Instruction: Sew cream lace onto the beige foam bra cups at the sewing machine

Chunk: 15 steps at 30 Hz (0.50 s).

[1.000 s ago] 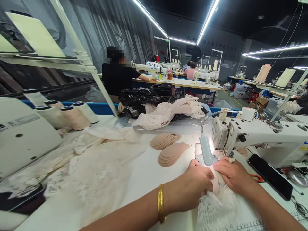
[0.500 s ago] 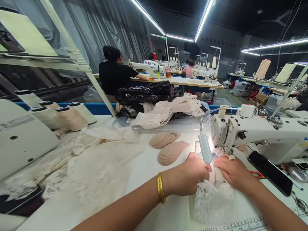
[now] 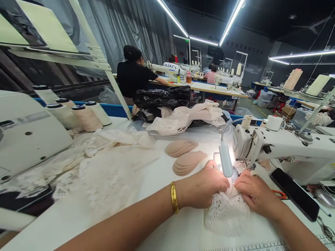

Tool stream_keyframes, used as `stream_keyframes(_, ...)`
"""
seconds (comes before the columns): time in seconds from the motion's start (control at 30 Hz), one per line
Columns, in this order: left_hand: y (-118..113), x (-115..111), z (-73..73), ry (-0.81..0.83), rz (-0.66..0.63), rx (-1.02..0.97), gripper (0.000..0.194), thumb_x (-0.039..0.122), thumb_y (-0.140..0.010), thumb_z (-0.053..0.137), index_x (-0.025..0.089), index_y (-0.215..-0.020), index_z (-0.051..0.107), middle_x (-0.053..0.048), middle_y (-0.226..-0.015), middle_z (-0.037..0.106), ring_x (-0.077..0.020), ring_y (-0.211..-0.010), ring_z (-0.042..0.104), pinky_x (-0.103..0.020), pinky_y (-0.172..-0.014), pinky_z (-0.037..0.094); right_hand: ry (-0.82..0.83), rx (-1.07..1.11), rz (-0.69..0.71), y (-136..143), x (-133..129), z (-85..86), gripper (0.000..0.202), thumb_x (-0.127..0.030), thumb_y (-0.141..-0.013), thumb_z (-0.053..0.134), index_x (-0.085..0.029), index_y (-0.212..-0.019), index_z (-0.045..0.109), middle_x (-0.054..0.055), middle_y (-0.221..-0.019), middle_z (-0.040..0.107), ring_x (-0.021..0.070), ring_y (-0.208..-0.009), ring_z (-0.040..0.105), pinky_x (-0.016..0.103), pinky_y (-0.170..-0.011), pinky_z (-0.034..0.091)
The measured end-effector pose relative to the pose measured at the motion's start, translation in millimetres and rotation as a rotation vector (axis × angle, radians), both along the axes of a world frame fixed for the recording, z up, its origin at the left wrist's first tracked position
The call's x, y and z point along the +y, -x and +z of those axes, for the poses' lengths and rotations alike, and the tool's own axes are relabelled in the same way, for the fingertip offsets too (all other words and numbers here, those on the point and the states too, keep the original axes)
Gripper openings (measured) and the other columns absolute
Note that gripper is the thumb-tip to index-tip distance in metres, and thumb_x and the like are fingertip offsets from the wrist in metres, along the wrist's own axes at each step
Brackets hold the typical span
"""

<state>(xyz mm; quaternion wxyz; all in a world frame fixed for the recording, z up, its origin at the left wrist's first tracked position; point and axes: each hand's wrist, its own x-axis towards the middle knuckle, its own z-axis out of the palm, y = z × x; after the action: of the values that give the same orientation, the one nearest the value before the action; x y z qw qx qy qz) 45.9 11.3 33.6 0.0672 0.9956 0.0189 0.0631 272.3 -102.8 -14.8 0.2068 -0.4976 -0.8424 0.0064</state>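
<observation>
White lace fabric (image 3: 227, 212) lies below the needle area of the sewing machine (image 3: 272, 143), with a beige pad piece showing at its upper edge. My left hand (image 3: 209, 184), with a gold bangle at the wrist, is closed on the left side of this work. On the other side my right hand (image 3: 258, 191) pinches the fabric's edge, fingers bent together. A small grey lamp (image 3: 225, 160) on a bent neck shines over both hands and hides part of the stitching spot. Two stacks of beige pads (image 3: 186, 164) lie beyond my left hand.
Loose lace fabric (image 3: 110, 177) covers the table's left side, near thread cones (image 3: 86, 118). A black phone (image 3: 294, 193) and orange-handled scissors (image 3: 280, 194) lie right. A ruler (image 3: 251, 245) runs along the front. More lace (image 3: 183, 118) is heaped behind; a co-worker (image 3: 134, 75) sits beyond.
My right hand's fingers have drawn in from lying flatter to a pinch on the fabric. The lace has shifted slightly left and up. The camera view has turned a little left.
</observation>
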Motion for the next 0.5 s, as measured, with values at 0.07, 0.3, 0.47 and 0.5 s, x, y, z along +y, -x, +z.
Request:
stream_keyframes(0.07, -1, 2, -2.5, 0.002, -0.002, -0.026, 0.029, -0.003, -0.053, 0.055, 0.020, -0.071, 0.054, 0.001, -0.073, 0.066, -0.0194, -0.070, 0.054, -0.039, -0.082, 0.037, -0.009, -0.012, -0.021, -1, 1, -0.5, 0.029, 0.001, -0.086, 0.043, -0.024, -0.085, 0.058, 0.002, -0.084, 0.064, 0.0202, -0.081, 0.056, 0.030, -0.068, 0.040)
stream_keyframes(0.3, -2, 14, -6.1, -0.007, 0.043, -0.086, 0.028, 0.001, -0.059, 0.057, 0.021, -0.079, 0.060, 0.001, -0.070, 0.063, -0.0189, -0.071, 0.056, -0.040, -0.088, 0.042, -0.058, -0.059, -0.172, -6, 0, -3.3, 0.031, -0.004, -0.088, 0.042, -0.025, -0.096, 0.063, 0.002, -0.075, 0.061, 0.0226, -0.076, 0.055, 0.033, -0.068, 0.045)
stream_keyframes(0.47, -6, 17, -3.6, 0.021, 0.042, -0.156, 0.009, 0.012, -0.081, 0.059, 0.021, -0.078, 0.061, 0.001, -0.072, 0.064, -0.0172, -0.072, 0.056, -0.036, -0.087, 0.044, -0.149, 0.001, -0.266, -4, 4, 7.7, 0.031, -0.010, -0.096, 0.039, -0.020, -0.106, 0.066, 0.008, -0.084, 0.068, 0.0268, -0.089, 0.061, 0.037, -0.075, 0.053)
stream_keyframes(0.5, -6, 17, -3.8, 0.023, 0.039, -0.164, 0.008, 0.014, -0.083, 0.059, 0.021, -0.079, 0.061, 0.001, -0.072, 0.064, -0.0172, -0.072, 0.056, -0.036, -0.087, 0.044, -0.160, 0.019, -0.265, -4, 5, 10.0, 0.030, -0.011, -0.097, 0.039, -0.019, -0.104, 0.067, 0.009, -0.090, 0.070, 0.0268, -0.092, 0.062, 0.037, -0.077, 0.054)
